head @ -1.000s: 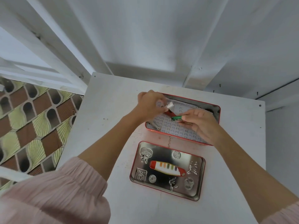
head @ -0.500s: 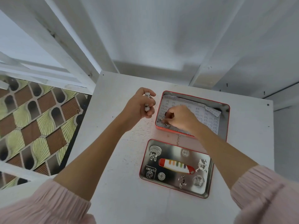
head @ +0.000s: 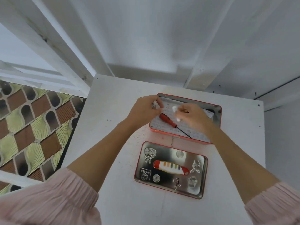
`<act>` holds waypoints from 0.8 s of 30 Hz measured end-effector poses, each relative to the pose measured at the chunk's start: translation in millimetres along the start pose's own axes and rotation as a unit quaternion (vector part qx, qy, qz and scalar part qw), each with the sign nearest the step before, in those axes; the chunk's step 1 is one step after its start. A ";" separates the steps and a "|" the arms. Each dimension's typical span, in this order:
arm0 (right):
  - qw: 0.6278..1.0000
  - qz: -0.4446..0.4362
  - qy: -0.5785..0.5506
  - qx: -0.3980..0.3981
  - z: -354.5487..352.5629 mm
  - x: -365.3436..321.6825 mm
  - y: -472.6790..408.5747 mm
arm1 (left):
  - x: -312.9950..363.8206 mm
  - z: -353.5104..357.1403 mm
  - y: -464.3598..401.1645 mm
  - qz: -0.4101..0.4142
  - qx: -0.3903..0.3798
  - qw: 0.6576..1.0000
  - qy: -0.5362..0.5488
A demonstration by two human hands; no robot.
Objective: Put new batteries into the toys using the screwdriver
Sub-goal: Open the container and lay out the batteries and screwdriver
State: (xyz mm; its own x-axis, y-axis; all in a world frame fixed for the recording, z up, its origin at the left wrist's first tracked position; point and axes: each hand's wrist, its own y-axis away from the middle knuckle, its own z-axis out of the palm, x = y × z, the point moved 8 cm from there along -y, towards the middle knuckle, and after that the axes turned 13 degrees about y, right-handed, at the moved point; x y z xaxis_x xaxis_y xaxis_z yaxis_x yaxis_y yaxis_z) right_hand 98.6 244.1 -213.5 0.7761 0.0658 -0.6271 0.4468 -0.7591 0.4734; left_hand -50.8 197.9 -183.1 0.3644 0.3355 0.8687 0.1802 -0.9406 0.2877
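A red-handled screwdriver (head: pixel 167 120) lies loose on the patterned paper inside an open red tin (head: pixel 218 116). My left hand (head: pixel 144 110) hovers at the tin's far left corner and pinches a small white toy part (head: pixel 154 105). My right hand (head: pixel 193 118) is above the middle of the tin, fingers curled around small white pieces (head: pixel 175 109) that are too blurred to identify. Neither hand touches the screwdriver. A red-and-white toy with coloured stripes (head: pixel 170 167) rests in the tin lid (head: pixel 201 190) nearer to me.
Both tin halves sit on a small white table (head: pixel 113 127), whose left edge drops to a patterned floor (head: pixel 32 127). White walls and a beam rise behind the table. The lid has embossed silver figures around the toy.
My right hand rose from the tin's near left corner to its middle, uncovering the screwdriver lying there. My left hand moved right, up to the tin's corner.
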 end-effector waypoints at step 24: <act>0.915 -0.010 -0.396 0.069 -98.5 -1.9 90.3 | 72.0 5.7 3.5 -0.004 -0.059 0.997 -0.041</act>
State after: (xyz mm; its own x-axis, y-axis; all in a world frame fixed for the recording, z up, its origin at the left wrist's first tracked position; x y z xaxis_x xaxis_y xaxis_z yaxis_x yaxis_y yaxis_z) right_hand 181.2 239.2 -108.7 0.1773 -0.3689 -0.9124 0.3537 -0.8413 0.4089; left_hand -18.7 219.1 -121.8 0.4376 0.3407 0.8321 0.0760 -0.9361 0.3433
